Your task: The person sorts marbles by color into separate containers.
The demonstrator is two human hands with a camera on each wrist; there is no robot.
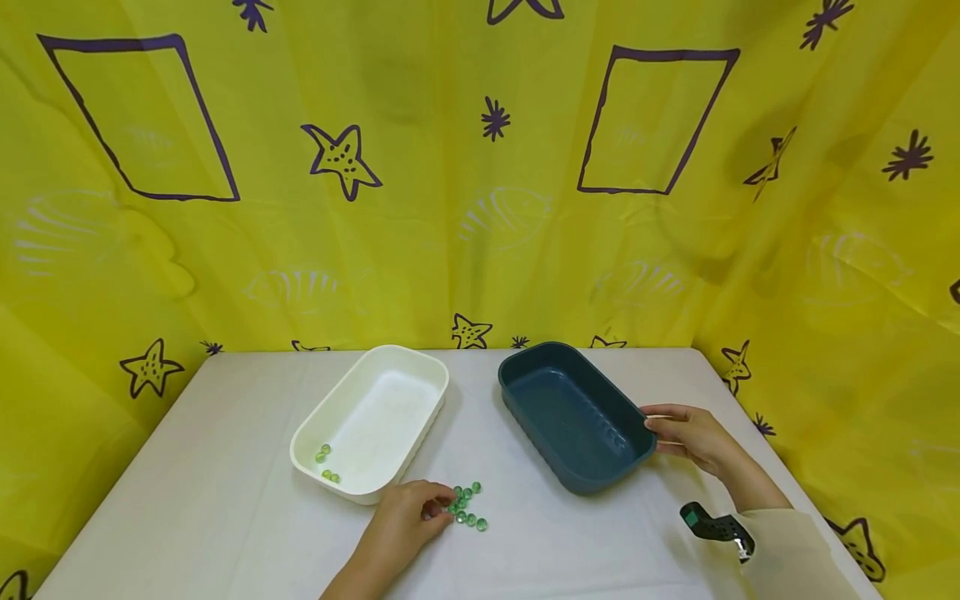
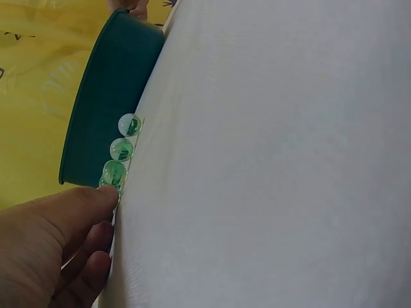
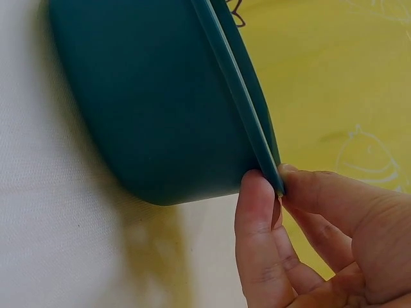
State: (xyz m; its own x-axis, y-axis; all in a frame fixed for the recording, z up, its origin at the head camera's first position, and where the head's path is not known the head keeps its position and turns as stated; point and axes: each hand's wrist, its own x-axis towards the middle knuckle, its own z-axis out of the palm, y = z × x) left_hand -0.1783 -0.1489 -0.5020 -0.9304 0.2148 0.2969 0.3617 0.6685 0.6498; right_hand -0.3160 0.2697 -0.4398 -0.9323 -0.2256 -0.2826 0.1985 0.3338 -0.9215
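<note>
Judging by looks, we'd call the loose green marbles, nr left of the blue tray, light, hard, slippery — pinch mid-height. R hand pinches tray rim; L hand — can't tell if gripping.

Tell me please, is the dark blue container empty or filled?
Empty, as far as visible: in the head view, nothing lies inside the dark blue container.

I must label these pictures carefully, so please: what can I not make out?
Head view: the exact count of loose green marbles; the left hand overlaps their cluster.
Left wrist view: whether that hand pinches one; the hand itself hides this.
Head view: the rest of the left forearm; the bottom edge cuts it.
</note>
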